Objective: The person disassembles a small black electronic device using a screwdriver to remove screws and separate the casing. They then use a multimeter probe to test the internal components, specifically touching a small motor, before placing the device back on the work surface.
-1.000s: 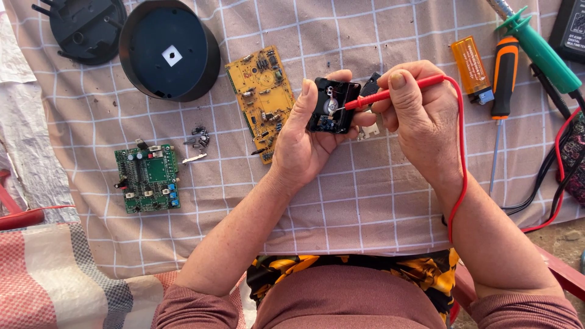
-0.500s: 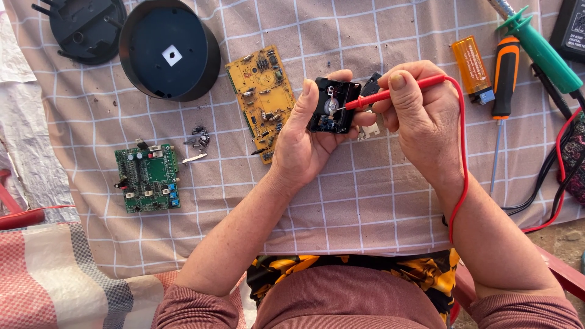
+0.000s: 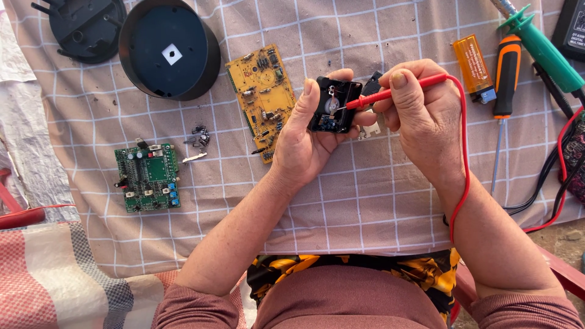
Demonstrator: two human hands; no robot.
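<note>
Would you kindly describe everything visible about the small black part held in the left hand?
The small black part is a squarish, hard-looking housing, apparently plastic, open on its upper face. Inside show a round silvery metal piece and some bluish bits near its lower edge; finer detail is too small to tell. The left hand grips it above the checked cloth, thumb along its left side and fingers behind. The metal tip of the red probe, held in the right hand, touches its interior. It lies just right of the yellow circuit board.
</note>
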